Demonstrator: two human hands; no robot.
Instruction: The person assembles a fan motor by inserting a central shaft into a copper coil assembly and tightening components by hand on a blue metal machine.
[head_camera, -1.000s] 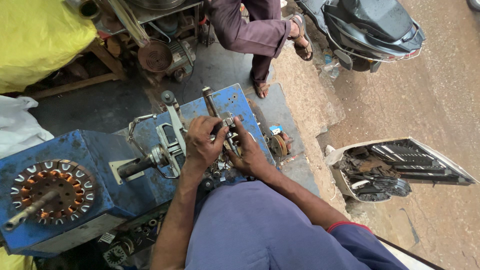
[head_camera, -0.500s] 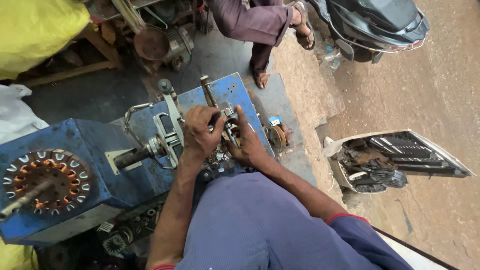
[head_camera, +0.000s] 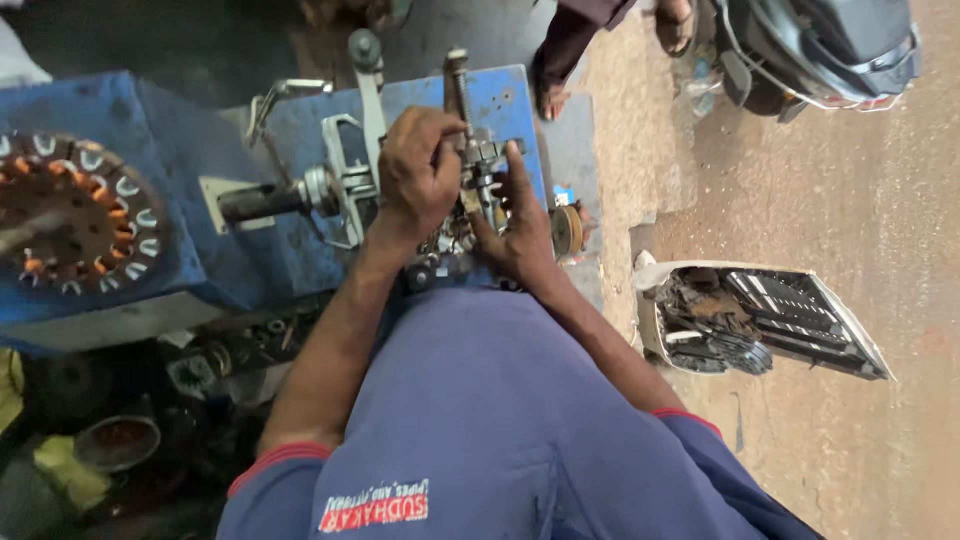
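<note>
I look down past my blue shirt at a blue metal winding machine (head_camera: 500, 100). My left hand (head_camera: 418, 170) is curled over the metal fixture (head_camera: 480, 160) at the machine's middle, fingers closed on a part of it. My right hand (head_camera: 520, 225) grips the same fixture from the right side, thumb up along it. A threaded rod (head_camera: 458, 85) rises just behind my fingers. A grey bracket and shaft (head_camera: 335, 185) stick out to the left of my left hand.
A motor stator with copper windings (head_camera: 70, 215) sits on the blue housing at left. Another person's leg and sandalled foot (head_camera: 560, 60) stand behind the machine. A scooter (head_camera: 820, 50) is parked top right. A white tray of dark parts (head_camera: 760, 320) lies on the dirt.
The view has tilted down and closer, so the machine sits higher in the frame. Both hands stay on the fixture, with the fingers shifted only slightly.
</note>
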